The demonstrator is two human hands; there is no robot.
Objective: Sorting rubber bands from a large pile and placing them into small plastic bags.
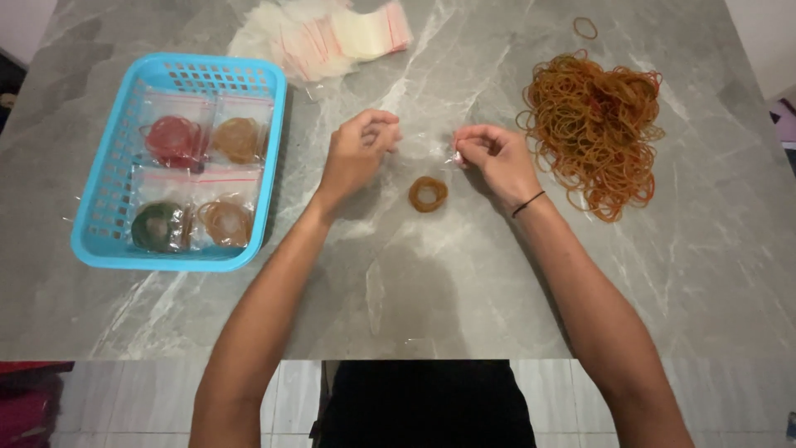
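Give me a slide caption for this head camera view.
Two hands pinch a clear bag above a small band bundle, between basket and band pile.

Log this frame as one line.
left hand: pinching clear bag | right hand: pinching same bag | small band bundle: on table between hands | blue basket: four filled bags

We note grey marble-patterned tabletop (464,315), white veins throughout. Openwork plastic basket (99,224): light blue. Inside we count four clear bags of rubber bands: red bundle (172,138), tan-orange bundle (238,138), dark green bundle (157,226), orange-brown bundle (225,222); bag seals show red stripe. Stack of empty clear plastic bags (332,35): translucent white, red seal lines. Large loose rubber band heap (595,124): orange-brown, few red strands. Small rubber band coil (428,193) and single stray rubber band (585,27): orange-brown. Thin wrist cord (528,203): black.
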